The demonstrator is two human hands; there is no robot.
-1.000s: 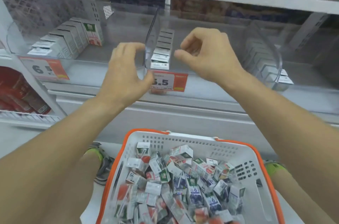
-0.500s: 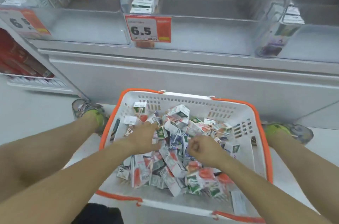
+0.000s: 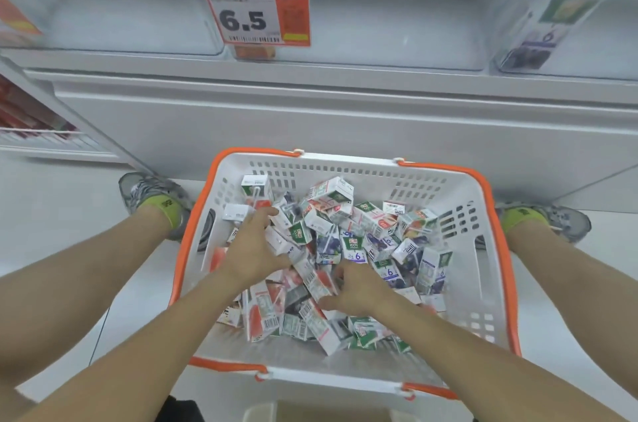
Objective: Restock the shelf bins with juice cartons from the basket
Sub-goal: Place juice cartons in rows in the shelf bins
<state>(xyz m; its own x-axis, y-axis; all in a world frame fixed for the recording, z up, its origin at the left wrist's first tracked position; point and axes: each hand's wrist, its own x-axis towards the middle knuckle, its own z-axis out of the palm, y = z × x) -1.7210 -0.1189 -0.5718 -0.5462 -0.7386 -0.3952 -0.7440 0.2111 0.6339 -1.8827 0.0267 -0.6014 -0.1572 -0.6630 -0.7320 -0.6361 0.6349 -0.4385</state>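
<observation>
Juice cartons (image 3: 348,249) fill the white basket (image 3: 480,287) with its orange rim, which sits on the floor in front of the shelf, between my two shoes. At far left I see a lower rack (image 3: 38,131) with red packs, then my left shoe (image 3: 152,193) with its green sock. My left hand (image 3: 255,249) lies palm down on the pile toward the basket's left side; its fingers are spread and fairly straight over the cartons, and I cannot tell whether they have hold of any one of them. Just right of it, nearer to me, my right hand (image 3: 355,287) has thumb and fingers curled round a red-and-white carton (image 3: 317,278) that lies tilted in the heap. Above, the clear shelf bins (image 3: 379,24) run along the shelf edge; a price tag (image 3: 257,16) reading 6.5 hangs on the divider, with a short row of cartons behind it. Farther right another bin (image 3: 538,17) holds a few purple-printed cartons, and my right shoe (image 3: 552,218) stands beside the basket.
</observation>
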